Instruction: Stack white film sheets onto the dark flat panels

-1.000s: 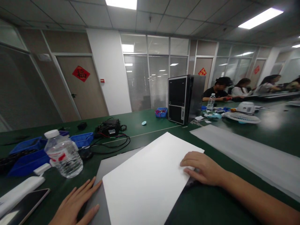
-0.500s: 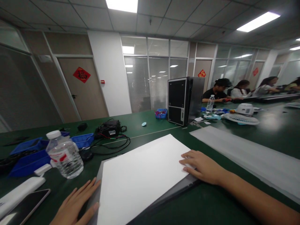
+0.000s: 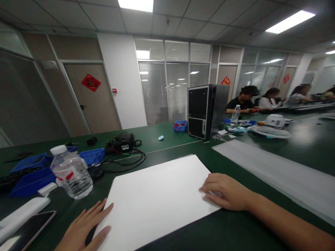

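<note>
A large white sheet of paper (image 3: 157,198) lies on the table before me, over a grey flat board that shows only as a sliver at the far edge. My left hand (image 3: 85,226) rests at the sheet's left edge, fingers stretched out and fingertips on the paper. On the right edge lies my right hand (image 3: 226,191), its fingers slightly bent and drawn close together, touching the sheet from above. Neither hand has anything lifted.
A water bottle (image 3: 72,174), phone (image 3: 32,230) and blue trays (image 3: 91,157) stand left. Behind the sheet are a black adapter with cables (image 3: 123,143) and a computer tower (image 3: 199,111). A long translucent sheet (image 3: 274,174) lies right. People sit at the far right.
The sheet has turned and shifted, its right side coming nearer me, and it covers most of the grey board. My right hand's fingers have bent and drawn together; the left hand barely moved.
</note>
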A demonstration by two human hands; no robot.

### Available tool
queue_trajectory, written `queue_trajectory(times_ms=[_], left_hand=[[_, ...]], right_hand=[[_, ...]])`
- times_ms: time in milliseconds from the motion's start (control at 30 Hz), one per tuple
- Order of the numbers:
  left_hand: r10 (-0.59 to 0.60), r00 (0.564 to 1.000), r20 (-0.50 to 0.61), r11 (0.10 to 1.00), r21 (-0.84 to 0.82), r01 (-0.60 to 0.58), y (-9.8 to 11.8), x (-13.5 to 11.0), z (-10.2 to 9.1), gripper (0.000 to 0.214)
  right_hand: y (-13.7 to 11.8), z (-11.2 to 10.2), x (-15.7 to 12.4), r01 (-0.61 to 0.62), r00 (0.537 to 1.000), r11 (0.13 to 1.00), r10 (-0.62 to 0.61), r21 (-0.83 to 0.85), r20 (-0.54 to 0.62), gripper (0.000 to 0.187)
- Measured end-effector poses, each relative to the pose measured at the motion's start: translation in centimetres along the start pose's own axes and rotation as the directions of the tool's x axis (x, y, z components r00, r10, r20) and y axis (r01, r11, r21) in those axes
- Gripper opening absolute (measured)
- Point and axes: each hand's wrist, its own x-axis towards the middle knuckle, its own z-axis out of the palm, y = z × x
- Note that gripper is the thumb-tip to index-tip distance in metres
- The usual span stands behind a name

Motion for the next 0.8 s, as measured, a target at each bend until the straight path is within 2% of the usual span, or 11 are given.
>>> queue_trajectory(times_ms=[100, 167, 267, 333, 500, 633, 800], left_hand=[[-0.009, 1.0, -0.029, 1.0, -0.026, 0.009, -0.2, 0.1, 0.3, 0.051], [-0.012, 0.999, -0.047, 0.999, -0.037, 0.01, -0.2, 0.1, 0.4, 0.051], [-0.022, 0.997, -0.071, 0.999, -0.042, 0.019, -0.2, 0.2, 0.5, 0.051], [-0.03, 0.996, -0.079, 0.998, -0.05, 0.026, -0.1, 0.2, 0.4, 0.052], [-0.05, 0.997, -0.05, 0.997, -0.062, 0.046, 0.7, 0.1, -0.2, 0.052], [-0.043, 0.995, -0.086, 0.998, -0.049, 0.038, 2.2, -0.1, -0.8, 0.054], [-0.049, 0.996, -0.081, 0.998, 0.046, 0.053, 3.2, -0.1, -1.1, 0.054]], right_hand=[[1.1, 0.2, -0.2, -0.048, 0.997, 0.998, 0.046, -0.029, -0.057, 0.035], [2.1, 0.3, -0.4, -0.149, 0.984, 0.985, 0.139, -0.086, -0.115, 0.037], [3.7, 0.4, -0.8, -0.366, 0.921, 0.923, 0.341, -0.122, -0.188, 0.044], [4.4, 0.4, -1.1, -0.438, 0.891, 0.893, 0.417, -0.101, -0.179, 0.046], [4.8, 0.2, -1.5, -0.485, 0.865, 0.874, 0.481, 0.008, -0.143, 0.048], [4.3, 0.2, -1.2, -0.472, 0.867, 0.88, 0.475, 0.052, -0.152, 0.048], [4.2, 0.4, -1.1, -0.499, 0.837, 0.844, 0.528, 0.194, -0.145, 0.045]])
